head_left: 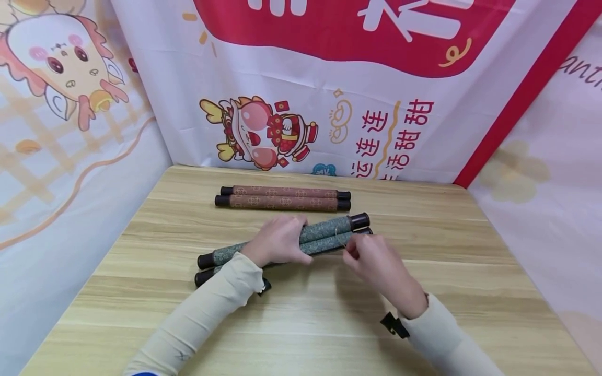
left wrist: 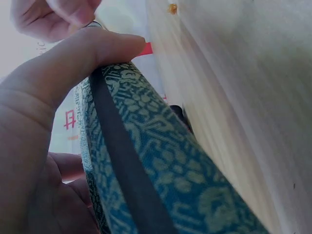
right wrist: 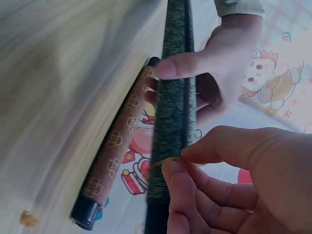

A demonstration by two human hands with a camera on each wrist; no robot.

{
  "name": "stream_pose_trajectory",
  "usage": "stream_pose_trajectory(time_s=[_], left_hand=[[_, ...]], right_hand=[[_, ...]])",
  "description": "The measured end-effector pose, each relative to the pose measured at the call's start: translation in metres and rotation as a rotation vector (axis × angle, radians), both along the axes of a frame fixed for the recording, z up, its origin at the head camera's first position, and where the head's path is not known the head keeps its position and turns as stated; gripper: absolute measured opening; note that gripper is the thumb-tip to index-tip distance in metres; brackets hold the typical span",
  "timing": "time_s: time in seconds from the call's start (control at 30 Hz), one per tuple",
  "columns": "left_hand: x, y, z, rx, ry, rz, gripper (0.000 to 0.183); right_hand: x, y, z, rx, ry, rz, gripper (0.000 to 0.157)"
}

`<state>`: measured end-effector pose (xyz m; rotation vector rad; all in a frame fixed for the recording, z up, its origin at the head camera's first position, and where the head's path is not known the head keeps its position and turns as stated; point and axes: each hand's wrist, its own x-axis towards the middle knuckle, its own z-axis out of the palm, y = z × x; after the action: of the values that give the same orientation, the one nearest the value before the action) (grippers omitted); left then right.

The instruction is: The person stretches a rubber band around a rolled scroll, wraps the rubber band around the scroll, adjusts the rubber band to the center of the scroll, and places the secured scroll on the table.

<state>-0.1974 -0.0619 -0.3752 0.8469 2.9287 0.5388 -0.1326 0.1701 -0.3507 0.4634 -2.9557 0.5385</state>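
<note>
A green patterned scroll [head_left: 329, 228] with black end knobs, rolled from both ends into two parallel rolls, is held at a slant above the table. My left hand [head_left: 279, 240] grips it near its middle, thumb on the near side and fingers behind. In the left wrist view a dark strip runs along the scroll [left wrist: 161, 146]. At the scroll's right end my right hand [head_left: 378, 261] pinches a thin yellow rubber band [right wrist: 163, 163] between thumb and forefinger. The band lies across the green roll close to the black knob; its far side is hidden.
A brown scroll [head_left: 282, 202] with flower patterns and black knobs lies behind the green one on the wooden table [head_left: 301, 334]. Printed cloth [head_left: 178, 104] hangs upright at the table's back edge, with more cloth along both sides.
</note>
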Motion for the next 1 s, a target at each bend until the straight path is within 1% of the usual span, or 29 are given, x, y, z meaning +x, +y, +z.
stream_pose_trajectory(time_s=[0.1,0.23,0.47,0.6,0.7,0.83,0.93,1.0], left_hand=[[0.001,0.002,-0.003,-0.018,0.004,0.002,0.072],[0.002,0.005,-0.007,-0.043,0.0,0.007,0.069],[-0.001,0.012,-0.013,-0.101,-0.021,-0.003,0.063],[-0.001,0.022,-0.014,-0.112,-0.029,0.004,0.066],[0.0,0.035,-0.013,-0.088,-0.011,0.012,0.065],[0.001,0.054,-0.01,-0.015,0.02,-0.001,0.06],[0.0,0.065,-0.008,0.027,0.019,0.008,0.068],[-0.002,0.069,-0.008,0.042,0.018,0.023,0.079]], right_hand=[[-0.002,-0.002,0.002,-0.013,0.053,-0.002,0.007],[-0.006,-0.003,0.005,-0.039,0.117,-0.006,0.009],[-0.01,-0.008,0.013,-0.108,0.268,0.07,0.005],[-0.014,-0.01,0.021,-0.145,0.326,0.095,0.004],[-0.017,-0.01,0.025,-0.173,0.323,0.087,0.006],[-0.019,-0.011,0.027,-0.227,0.271,0.067,0.009],[-0.018,-0.013,0.028,-0.301,0.209,0.077,0.01],[-0.016,-0.014,0.028,-0.367,0.156,0.092,0.01]])
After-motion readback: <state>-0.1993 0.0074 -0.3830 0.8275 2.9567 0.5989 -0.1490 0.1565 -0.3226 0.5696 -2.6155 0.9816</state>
